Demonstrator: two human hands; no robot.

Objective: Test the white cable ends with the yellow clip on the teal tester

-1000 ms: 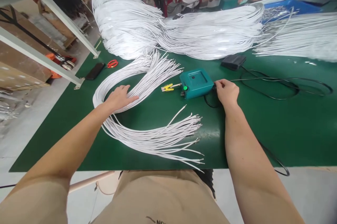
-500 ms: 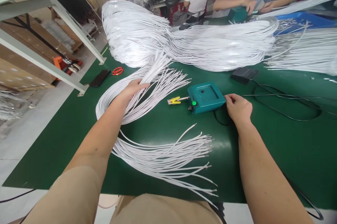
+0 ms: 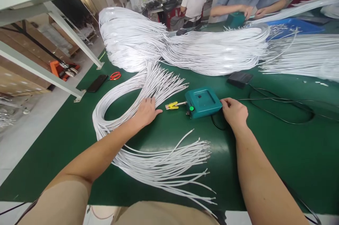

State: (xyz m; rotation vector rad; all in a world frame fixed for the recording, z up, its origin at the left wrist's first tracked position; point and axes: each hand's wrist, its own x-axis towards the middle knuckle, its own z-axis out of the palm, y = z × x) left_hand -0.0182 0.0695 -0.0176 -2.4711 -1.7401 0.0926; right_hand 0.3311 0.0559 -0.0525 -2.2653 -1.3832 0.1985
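Note:
A bundle of white wires curves in a loop on the left of the green table. My left hand lies on the lower edge of its upper ends, fingers extended and thumb out to the side. More wire ends from the bundle fan out nearer my body. To the right sits a small teal machine with a green button and a yellow clip-like piece on its left side. At its right edge, my right hand has thumb and forefinger pinched together; what lies between them is hidden.
Large heaps of white wire lie across the back. A black foot pedal and its cable are at the right. A dark phone and red-handled scissors lie at the left. A co-worker's hands work beyond a blue tray.
My left hand has let go of the gathered wires and moved right and down; those strands now lie spread out. My right hand stays at the machine's right edge. The view has shifted slightly.

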